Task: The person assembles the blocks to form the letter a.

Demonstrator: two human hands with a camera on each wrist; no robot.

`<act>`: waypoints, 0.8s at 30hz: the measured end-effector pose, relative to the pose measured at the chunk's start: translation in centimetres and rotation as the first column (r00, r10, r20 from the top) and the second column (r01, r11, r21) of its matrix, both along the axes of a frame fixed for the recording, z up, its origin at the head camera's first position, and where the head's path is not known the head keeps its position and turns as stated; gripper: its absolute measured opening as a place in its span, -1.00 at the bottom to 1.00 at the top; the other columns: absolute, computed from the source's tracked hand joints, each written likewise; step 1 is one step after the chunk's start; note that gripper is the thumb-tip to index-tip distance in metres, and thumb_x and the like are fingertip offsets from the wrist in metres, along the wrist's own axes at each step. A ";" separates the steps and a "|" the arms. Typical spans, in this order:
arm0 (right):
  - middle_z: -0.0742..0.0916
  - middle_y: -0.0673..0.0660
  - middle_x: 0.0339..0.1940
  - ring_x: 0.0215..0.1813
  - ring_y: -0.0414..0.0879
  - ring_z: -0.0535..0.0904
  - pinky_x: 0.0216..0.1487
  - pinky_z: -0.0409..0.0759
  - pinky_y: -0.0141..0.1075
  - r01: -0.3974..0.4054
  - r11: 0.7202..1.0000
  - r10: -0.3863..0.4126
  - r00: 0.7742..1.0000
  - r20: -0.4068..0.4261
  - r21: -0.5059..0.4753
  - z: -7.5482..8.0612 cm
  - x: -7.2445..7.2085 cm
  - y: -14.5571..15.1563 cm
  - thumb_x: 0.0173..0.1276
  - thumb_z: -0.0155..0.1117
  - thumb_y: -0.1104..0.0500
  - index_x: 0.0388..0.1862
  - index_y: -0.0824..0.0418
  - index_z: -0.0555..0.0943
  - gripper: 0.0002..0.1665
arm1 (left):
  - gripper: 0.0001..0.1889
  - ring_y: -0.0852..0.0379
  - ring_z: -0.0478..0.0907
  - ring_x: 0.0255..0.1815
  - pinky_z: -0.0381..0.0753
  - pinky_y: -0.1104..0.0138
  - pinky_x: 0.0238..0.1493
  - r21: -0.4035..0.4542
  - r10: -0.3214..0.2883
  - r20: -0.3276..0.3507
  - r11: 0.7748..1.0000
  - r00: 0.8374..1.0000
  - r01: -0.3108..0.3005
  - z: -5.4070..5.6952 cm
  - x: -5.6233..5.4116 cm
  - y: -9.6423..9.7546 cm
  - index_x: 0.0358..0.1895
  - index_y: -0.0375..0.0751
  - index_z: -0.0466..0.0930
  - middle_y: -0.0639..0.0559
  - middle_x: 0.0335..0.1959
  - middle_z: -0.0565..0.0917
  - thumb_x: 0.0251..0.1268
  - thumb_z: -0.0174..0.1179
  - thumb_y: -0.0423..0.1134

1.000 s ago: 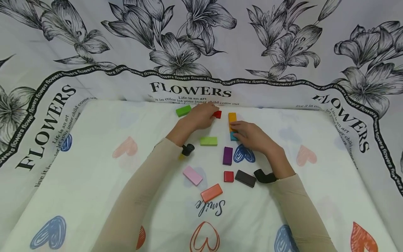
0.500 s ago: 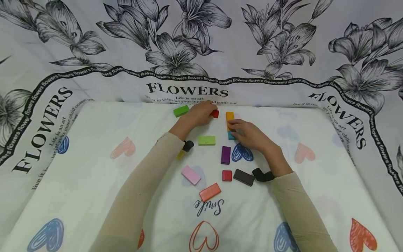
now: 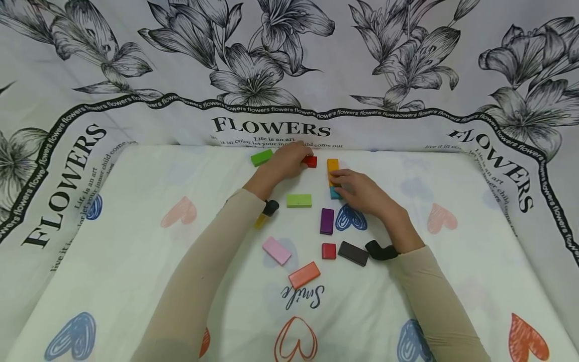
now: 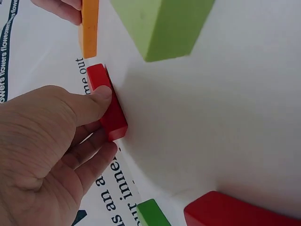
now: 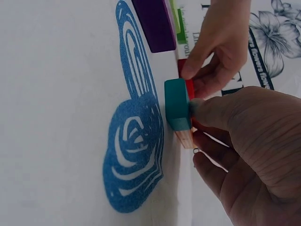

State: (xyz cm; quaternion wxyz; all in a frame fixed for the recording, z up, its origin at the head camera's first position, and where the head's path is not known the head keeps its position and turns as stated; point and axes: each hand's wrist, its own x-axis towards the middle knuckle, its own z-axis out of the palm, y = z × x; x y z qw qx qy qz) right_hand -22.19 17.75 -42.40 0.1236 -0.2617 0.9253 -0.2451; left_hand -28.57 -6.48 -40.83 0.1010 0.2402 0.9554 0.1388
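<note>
"What carries all these blocks?"

"A white cloth [image 3: 135,281] printed with hearts, spread over the middle and bottom of the head view. Behind it, across the top, runs a flower-printed cloth [image 3: 271,120]."

"And the left hand [image 3: 289,162]?"

"It's just above the centre of the frame, pinching a red block [image 4: 113,113] between thumb and bent fingers. In the left wrist view that block sits left of centre, with the thumb across it."

"The right hand [image 3: 359,191]?"

"Right of centre, fingers partly bent. Its thumb is on a teal block [image 5: 176,101] and its fingers are at an orange block [image 3: 332,166] adjoining it. It has hold of the teal one; whether it also grips the orange one, I can't tell."

"What else is on the white cloth?"

"A dark green block [image 3: 261,158] left of the left hand, and a light green block [image 3: 299,201] near the centre. Below that come a purple block [image 3: 326,221], a square red block [image 3: 328,251] and a black block [image 3: 353,253] to its right. Lower still, left of those, are a pink block [image 3: 277,251] and a coral block [image 3: 304,275]. A yellow block [image 3: 260,221] is partly hidden by the left wrist."
</note>
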 end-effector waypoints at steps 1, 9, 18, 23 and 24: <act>0.56 0.21 0.57 0.66 0.20 0.37 0.66 0.35 0.12 -0.001 1.000 0.001 1.000 0.002 -0.003 0.0 0.0 0.0 0.60 0.23 0.21 0.45 0.29 0.56 -0.50 | -0.61 -0.04 0.54 0.13 0.57 0.18 0.32 0.004 0.002 0.002 1.000 1.000 -0.002 0.1 0.0 0.0 0.36 -0.18 0.62 -0.11 0.19 0.65 0.55 0.23 -0.30; 0.57 0.20 0.56 0.66 0.19 0.38 0.66 0.36 0.12 0.005 1.000 -0.005 1.000 0.007 0.006 0.1 -0.2 0.1 0.60 0.24 0.20 0.44 0.27 0.58 -0.51 | -0.59 -0.02 0.53 0.15 0.56 0.19 0.33 0.032 0.003 0.005 0.999 1.000 -0.003 0.4 0.0 0.8 0.40 -0.15 0.59 -0.10 0.23 0.65 0.58 0.21 -0.25; 0.58 0.19 0.56 0.66 0.19 0.37 0.66 0.35 0.13 0.006 1.000 -0.006 1.000 0.006 0.000 -0.1 -0.2 0.3 0.60 0.26 0.19 0.44 0.25 0.59 -0.51 | -0.62 0.00 0.54 0.15 0.57 0.20 0.35 0.019 -0.014 0.003 1.000 1.000 0.014 0.3 0.0 1.7 0.37 -0.15 0.62 -0.08 0.23 0.66 0.57 0.23 -0.24; 0.58 0.18 0.56 0.67 0.18 0.37 0.66 0.36 0.12 0.017 1.000 -0.017 1.000 0.015 -0.004 0.0 -0.1 0.2 0.59 0.27 0.17 0.44 0.24 0.59 -0.51 | -0.62 -0.01 0.55 0.13 0.58 0.19 0.34 0.023 -0.018 -0.001 1.000 1.000 0.018 0.3 -0.1 2.0 0.35 -0.14 0.63 -0.08 0.19 0.66 0.55 0.24 -0.25; 0.57 0.18 0.56 0.67 0.18 0.36 0.66 0.35 0.12 0.019 1.000 -0.019 1.000 0.018 -0.005 0.0 -0.1 0.2 0.59 0.26 0.18 0.44 0.24 0.59 -0.51 | -0.63 -0.01 0.55 0.13 0.58 0.19 0.34 0.025 -0.017 0.000 1.000 1.000 0.017 0.3 0.0 2.0 0.34 -0.14 0.64 -0.08 0.18 0.67 0.55 0.25 -0.25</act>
